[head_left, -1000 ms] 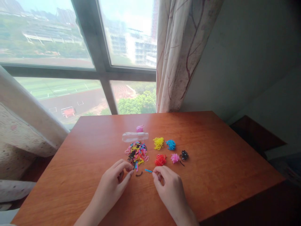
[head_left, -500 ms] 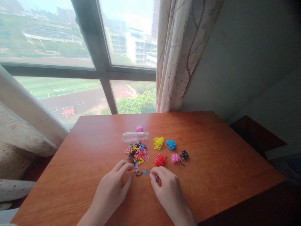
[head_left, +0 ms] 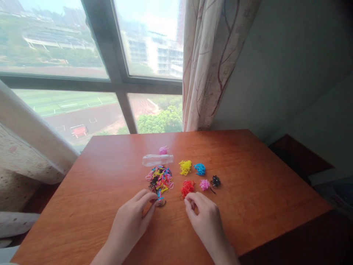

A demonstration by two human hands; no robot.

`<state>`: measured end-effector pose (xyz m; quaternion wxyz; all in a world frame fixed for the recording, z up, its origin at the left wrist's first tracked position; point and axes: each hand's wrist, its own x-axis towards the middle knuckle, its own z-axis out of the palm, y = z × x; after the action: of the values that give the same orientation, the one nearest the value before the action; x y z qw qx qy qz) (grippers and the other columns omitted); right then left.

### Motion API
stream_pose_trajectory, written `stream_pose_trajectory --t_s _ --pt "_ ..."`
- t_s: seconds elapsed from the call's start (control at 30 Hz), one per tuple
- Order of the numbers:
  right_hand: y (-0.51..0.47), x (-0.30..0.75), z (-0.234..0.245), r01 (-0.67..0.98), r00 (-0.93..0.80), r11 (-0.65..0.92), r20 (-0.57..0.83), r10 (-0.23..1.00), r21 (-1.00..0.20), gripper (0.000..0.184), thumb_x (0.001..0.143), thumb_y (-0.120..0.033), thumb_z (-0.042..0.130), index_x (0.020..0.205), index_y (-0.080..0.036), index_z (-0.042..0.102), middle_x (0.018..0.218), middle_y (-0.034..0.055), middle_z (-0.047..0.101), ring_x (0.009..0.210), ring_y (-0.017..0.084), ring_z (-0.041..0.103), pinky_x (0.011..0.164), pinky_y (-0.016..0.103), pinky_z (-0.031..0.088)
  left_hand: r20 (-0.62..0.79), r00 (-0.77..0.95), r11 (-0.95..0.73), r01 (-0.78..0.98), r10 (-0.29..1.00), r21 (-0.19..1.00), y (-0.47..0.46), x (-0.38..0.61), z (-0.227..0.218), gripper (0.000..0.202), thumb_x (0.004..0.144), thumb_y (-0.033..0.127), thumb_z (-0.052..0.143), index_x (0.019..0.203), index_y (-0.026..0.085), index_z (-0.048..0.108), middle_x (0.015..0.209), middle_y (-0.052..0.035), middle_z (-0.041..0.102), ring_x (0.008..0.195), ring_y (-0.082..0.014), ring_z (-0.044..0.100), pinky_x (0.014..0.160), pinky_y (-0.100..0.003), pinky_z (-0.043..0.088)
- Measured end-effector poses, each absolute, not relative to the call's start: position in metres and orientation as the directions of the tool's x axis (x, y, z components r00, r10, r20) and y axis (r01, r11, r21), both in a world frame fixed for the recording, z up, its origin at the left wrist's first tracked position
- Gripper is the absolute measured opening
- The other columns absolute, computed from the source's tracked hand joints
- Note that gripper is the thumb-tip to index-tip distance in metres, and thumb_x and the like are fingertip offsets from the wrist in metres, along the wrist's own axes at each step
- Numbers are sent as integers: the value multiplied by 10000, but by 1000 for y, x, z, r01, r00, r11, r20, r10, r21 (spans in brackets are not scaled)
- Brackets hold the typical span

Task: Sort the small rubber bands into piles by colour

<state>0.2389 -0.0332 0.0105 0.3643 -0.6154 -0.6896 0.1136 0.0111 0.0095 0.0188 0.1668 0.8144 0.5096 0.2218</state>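
My left hand (head_left: 137,210) is closed in a pinch at the near edge of a mixed pile of coloured rubber bands (head_left: 160,177), with a blue rubber band (head_left: 160,198) at its fingertips. Just beyond those fingers a few dark bands (head_left: 162,203) lie on the table. Thumb and index finger of my right hand (head_left: 203,213) are pinched together just in front of a red band pile (head_left: 188,188). Something thin and dark shows at those fingertips, too small to make out. Sorted piles of yellow (head_left: 185,167), blue (head_left: 200,169), pink (head_left: 204,184) and black bands (head_left: 216,180) lie beyond.
A clear plastic bag or sleeve (head_left: 157,160) lies behind the mixed pile, with a small pink object (head_left: 163,150) behind it. The wooden table (head_left: 264,198) meets a window (head_left: 118,84) and a patterned curtain (head_left: 209,66) at the back.
My right hand has moved right, away from my left, toward the red pile. The blue band that stretched toward my right fingers is now at my left fingertips.
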Motion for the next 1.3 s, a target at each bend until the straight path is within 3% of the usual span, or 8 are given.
stream_pose_trajectory --t_s 0.27,0.37,0.5,0.73,0.87,1.03,1.3 --pt "-23 323 0 838 346 -86 403 848 -538 283 941 -402 487 877 -202 675 788 70 711 662 187 659 623 267 456 146 210 -249 903 967 350 10 -2 17 215 938 349 451 1039 289 631 1031 15 684 689 -138 694 580 -224 494" --pt "-18 337 -6 854 376 -156 383 844 -496 313 930 -430 487 895 -200 696 788 78 726 648 200 670 595 278 458 148 251 -288 887 957 360 4 -1 18 202 936 334 444 995 285 632 986 21 685 650 -128 682 584 -224 495" --pt "-19 329 -4 854 392 -167 397 830 -493 317 930 -415 487 944 -186 706 806 79 732 665 207 675 602 280 458 123 362 -380 841 924 385 -2 -1 18 210 942 310 433 923 286 640 928 29 694 754 -143 710 620 -216 501" --pt "-27 268 8 803 192 85 391 900 -590 224 959 -263 461 960 -192 674 876 65 718 739 179 669 698 260 465 57 429 -416 821 901 392 -2 5 14 228 955 289 424 1025 307 640 1030 9 688 830 -148 716 663 -210 515" --pt "-32 226 13 771 3 188 299 954 -608 178 936 -173 484 965 -218 654 800 16 680 702 161 645 687 248 434 40 430 -411 825 902 388 1 11 14 247 963 272 400 956 289 646 967 3 692 791 -147 709 650 -207 509" --pt "-33 189 15 832 -144 197 142 979 -518 193 854 -116 593 983 -258 620 841 -17 684 745 183 655 630 259 389 95 395 -394 808 914 438 2 10 13 209 949 267 430 913 268 635 911 4 685 768 -147 692 666 -220 506" --pt "-28 179 9 880 -104 154 134 986 -450 168 867 -81 577 820 -241 571 790 -25 677 680 171 650 548 267 298 190 378 -419 742 906 523 15 12 28 179 941 274 464 877 247 629 855 8 669 745 -132 655 674 -213 488"
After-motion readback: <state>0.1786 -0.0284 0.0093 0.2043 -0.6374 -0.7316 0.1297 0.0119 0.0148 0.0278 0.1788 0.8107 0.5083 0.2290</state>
